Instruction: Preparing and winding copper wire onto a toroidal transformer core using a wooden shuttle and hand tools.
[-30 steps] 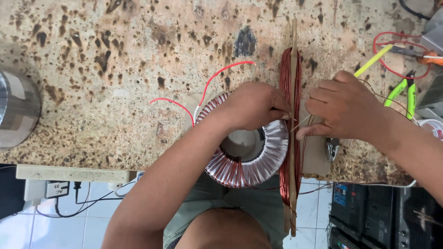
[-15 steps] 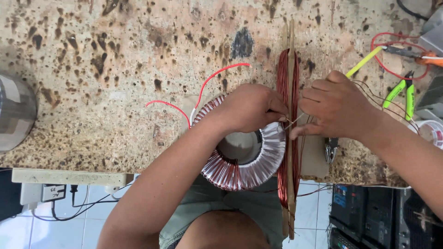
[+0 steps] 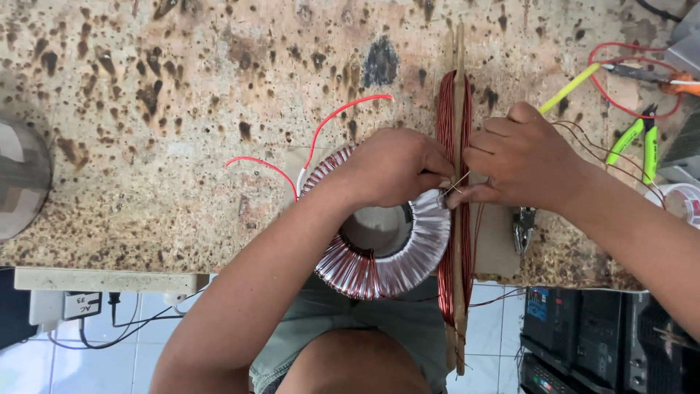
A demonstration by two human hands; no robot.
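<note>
A ring-shaped coil (image 3: 397, 266) wound with copper wire and wrapped in clear tape rests at the near edge of a speckled stone counter (image 3: 146, 146). My left hand (image 3: 386, 166) lies over the coil's top right and pinches a thin wire at its rim. My right hand (image 3: 521, 157) meets it from the right, fingertips pinching the same thin wire. Just behind the fingers stands a long wooden shuttle (image 3: 457, 219) loaded with red-brown copper wire, running front to back. Two red leads (image 3: 343, 113) curl away from the coil to the left.
Green-handled cutters (image 3: 642, 138), a yellow-green sleeve (image 3: 569, 87) and a red wire loop (image 3: 627, 73) lie at the right. A metal clip (image 3: 523, 226) sits by my right wrist. A round metal object (image 3: 22, 175) is at the left edge; a power strip (image 3: 80, 303) hangs below the counter.
Both hands stay pinched together at the coil's rim by the shuttle; my right hand has shifted slightly toward the left hand. The coil has not moved.
</note>
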